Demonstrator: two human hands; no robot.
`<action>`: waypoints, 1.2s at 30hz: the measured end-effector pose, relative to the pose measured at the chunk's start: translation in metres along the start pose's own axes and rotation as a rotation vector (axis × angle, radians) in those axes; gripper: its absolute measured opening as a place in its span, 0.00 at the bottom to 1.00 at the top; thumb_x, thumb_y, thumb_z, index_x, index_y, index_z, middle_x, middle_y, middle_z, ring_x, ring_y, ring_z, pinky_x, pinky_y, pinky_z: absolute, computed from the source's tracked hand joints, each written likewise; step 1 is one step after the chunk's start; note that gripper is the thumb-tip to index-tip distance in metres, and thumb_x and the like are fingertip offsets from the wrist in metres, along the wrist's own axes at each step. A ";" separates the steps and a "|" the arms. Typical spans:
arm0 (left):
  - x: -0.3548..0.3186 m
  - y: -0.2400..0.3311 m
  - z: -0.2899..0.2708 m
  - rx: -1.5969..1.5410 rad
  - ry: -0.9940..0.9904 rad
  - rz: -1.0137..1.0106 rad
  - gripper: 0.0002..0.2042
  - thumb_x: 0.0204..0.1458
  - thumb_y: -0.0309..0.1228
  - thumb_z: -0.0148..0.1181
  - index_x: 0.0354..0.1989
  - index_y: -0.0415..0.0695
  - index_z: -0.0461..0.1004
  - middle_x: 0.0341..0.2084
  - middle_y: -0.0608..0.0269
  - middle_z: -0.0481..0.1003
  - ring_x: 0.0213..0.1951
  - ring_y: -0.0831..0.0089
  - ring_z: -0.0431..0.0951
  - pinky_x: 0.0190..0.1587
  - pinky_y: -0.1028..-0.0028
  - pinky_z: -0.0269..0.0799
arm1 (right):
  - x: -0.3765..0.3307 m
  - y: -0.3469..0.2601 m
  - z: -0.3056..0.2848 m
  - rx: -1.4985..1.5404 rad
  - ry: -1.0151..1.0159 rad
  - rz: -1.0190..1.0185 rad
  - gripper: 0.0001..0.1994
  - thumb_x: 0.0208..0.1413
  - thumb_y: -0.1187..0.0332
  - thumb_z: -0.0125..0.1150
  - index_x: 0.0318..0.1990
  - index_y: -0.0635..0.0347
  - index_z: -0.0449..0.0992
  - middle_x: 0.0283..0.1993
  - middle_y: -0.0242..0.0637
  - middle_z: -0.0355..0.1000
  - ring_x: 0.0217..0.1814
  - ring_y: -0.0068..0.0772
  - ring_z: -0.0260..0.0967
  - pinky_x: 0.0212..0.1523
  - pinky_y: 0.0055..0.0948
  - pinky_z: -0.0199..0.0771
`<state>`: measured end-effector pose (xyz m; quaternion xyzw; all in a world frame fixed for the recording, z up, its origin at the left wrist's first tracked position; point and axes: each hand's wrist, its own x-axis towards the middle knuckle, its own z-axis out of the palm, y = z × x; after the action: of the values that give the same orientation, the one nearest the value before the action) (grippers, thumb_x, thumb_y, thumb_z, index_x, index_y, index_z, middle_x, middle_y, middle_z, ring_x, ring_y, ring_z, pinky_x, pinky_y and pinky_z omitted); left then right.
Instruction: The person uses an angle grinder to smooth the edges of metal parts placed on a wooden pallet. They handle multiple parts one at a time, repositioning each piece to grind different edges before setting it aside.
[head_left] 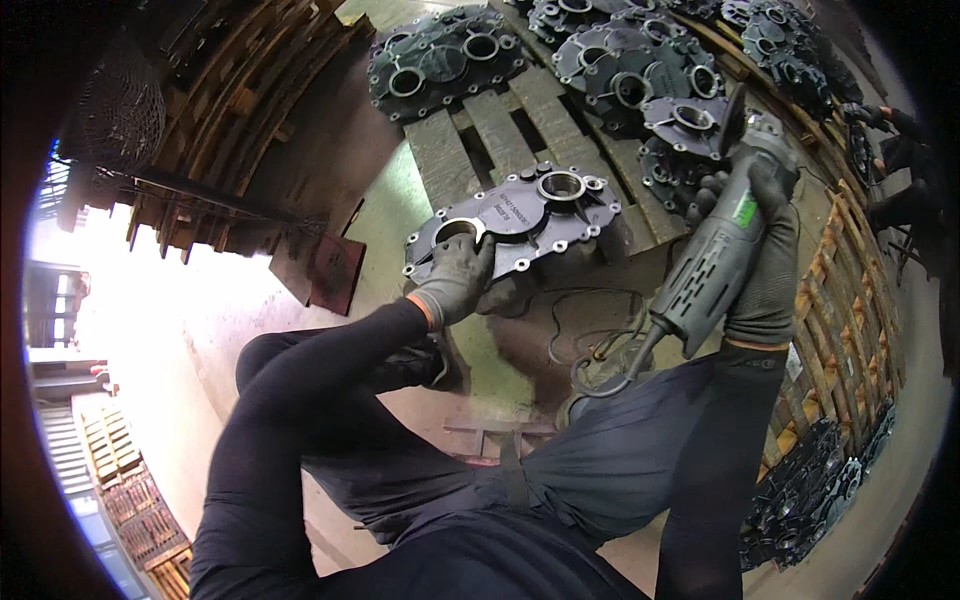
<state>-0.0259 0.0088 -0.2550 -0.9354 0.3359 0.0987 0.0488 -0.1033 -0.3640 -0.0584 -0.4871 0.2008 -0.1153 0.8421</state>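
A grey cast-metal housing cover [515,215] with two large round bores and bolt lugs along its rim lies in front of me, at the near end of a wooden pallet. My left hand [457,280], in a grey glove, grips the cover at its left bore, fingers curled over the bore's edge. To the right, my gloved right hand [768,250] is closed around the body of a dark angle grinder [712,250]. The grinder is held tilted, its head up and away from me and apart from the cover. Its cord runs down from the rear end.
More covers [445,60] lie on the pallet [440,150], with several stacked at its right [640,75]. The grinder's cable [560,320] loops over the floor between my legs. Pallets [850,330] stand at right, above dark metal parts [800,500]. Another person's arm [890,118] shows at far right.
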 end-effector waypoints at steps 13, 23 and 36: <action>0.095 -0.176 -0.113 -0.939 -0.319 0.019 0.17 0.53 0.29 0.69 0.51 0.37 0.82 0.41 0.59 0.84 0.39 0.69 0.82 0.44 0.68 0.81 | -0.009 -0.012 -0.017 0.151 0.083 -0.012 0.26 0.65 0.54 0.71 0.54 0.70 0.74 0.42 0.43 0.79 0.38 0.34 0.83 0.42 0.30 0.91; 0.082 -0.226 -0.010 -0.988 -0.223 -0.531 0.17 0.60 0.36 0.73 0.47 0.31 0.84 0.36 0.66 0.83 0.36 0.75 0.80 0.39 0.69 0.78 | -0.005 -0.005 -0.019 0.138 0.168 0.020 0.25 0.67 0.53 0.68 0.58 0.68 0.74 0.43 0.46 0.82 0.38 0.34 0.83 0.41 0.32 0.91; 0.156 -0.090 0.028 -0.343 -0.136 -0.501 0.28 0.62 0.57 0.62 0.49 0.41 0.85 0.50 0.38 0.84 0.55 0.47 0.85 0.59 0.53 0.78 | -0.007 0.006 0.005 0.016 0.226 0.119 0.28 0.63 0.54 0.72 0.58 0.69 0.72 0.43 0.45 0.81 0.39 0.34 0.83 0.43 0.29 0.88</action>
<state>0.1451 -0.0142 -0.3144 -0.9749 0.0695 0.2012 -0.0647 -0.1075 -0.3540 -0.0598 -0.4515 0.3218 -0.1209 0.8234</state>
